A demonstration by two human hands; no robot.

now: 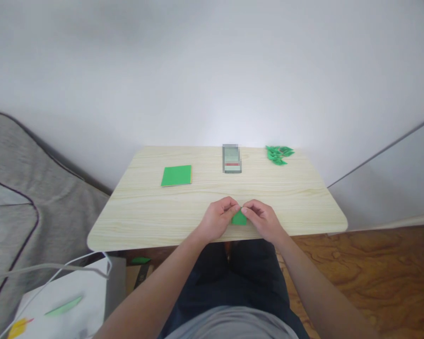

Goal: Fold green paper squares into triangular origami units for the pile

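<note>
A small piece of green paper (239,219) lies near the front edge of the table, between my two hands. My left hand (219,216) pinches its upper left side, thumb and fingers together. On the other side, my right hand (262,217) grips the upper right part with thumb and forefinger. The fingertips of both hands nearly meet at the paper's top edge and hide that part. How the paper is folded cannot be made out fully.
On the pale wooden table (127,221) lie a stack of green paper (176,175), a phone-like device (232,159) blurred out, and several folded green paper pieces (278,154). A white wall rises behind. A grey sofa (56,188) and a white cable (74,267) are at left.
</note>
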